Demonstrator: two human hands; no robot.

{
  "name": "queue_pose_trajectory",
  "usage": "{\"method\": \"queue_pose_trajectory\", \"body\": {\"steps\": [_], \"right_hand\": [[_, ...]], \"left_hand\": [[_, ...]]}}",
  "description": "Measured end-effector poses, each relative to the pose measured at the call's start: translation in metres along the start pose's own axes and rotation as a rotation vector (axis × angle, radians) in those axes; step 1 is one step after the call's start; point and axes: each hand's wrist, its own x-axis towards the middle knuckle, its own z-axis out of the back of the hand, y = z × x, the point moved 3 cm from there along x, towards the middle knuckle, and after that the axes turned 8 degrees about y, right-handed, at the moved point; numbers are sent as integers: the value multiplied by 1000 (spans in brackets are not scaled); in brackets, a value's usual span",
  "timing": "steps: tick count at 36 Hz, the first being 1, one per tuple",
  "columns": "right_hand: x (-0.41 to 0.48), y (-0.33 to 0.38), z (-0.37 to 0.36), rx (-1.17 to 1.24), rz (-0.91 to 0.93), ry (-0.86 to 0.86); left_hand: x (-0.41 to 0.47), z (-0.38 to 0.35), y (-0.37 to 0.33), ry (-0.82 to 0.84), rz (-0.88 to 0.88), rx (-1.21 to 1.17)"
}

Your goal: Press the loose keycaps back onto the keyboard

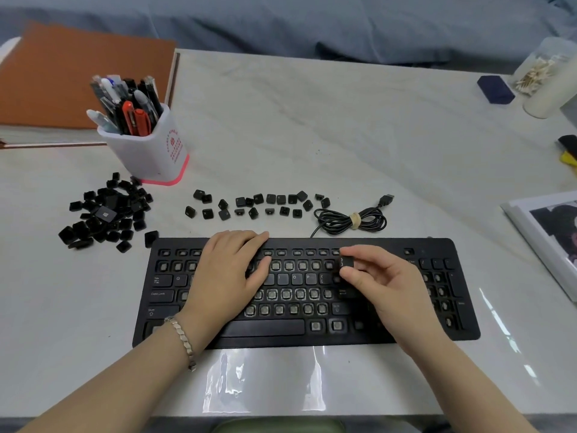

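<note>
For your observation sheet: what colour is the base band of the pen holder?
Pink, on the white pen holder; head view.

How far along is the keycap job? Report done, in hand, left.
Done: a few caps sit on the keyboard, such as Tab, O and the spacebar. In hand: the right hand pinches one keycap; the left hand rests flat on the keys. Left: most switches bare; a row of loose keycaps and a pile wait.

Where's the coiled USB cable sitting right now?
Head view: the coiled USB cable lies on the table just behind the keyboard, right of the row of loose keycaps.
</note>
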Motion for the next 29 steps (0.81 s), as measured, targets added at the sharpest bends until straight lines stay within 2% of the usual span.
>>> {"method": "queue_pose_trajectory", "body": {"steps": [8, 11, 15, 23, 29], "right_hand": [[1, -11, 14, -80, 32, -84], [3, -14, 23, -201, 44, -127], [5, -17, 30, -477, 66, -114], [9, -21, 31, -432, -11, -116], [11, -23, 21, -749, 132, -10]], "left_hand": [[0, 0, 0, -6, -8, -3], [0, 0, 0, -2, -5, -1], [0, -1, 1, 5, 3, 7], [0, -1, 1, -2, 1, 9], [0, -2, 1, 5, 5, 11]]}}
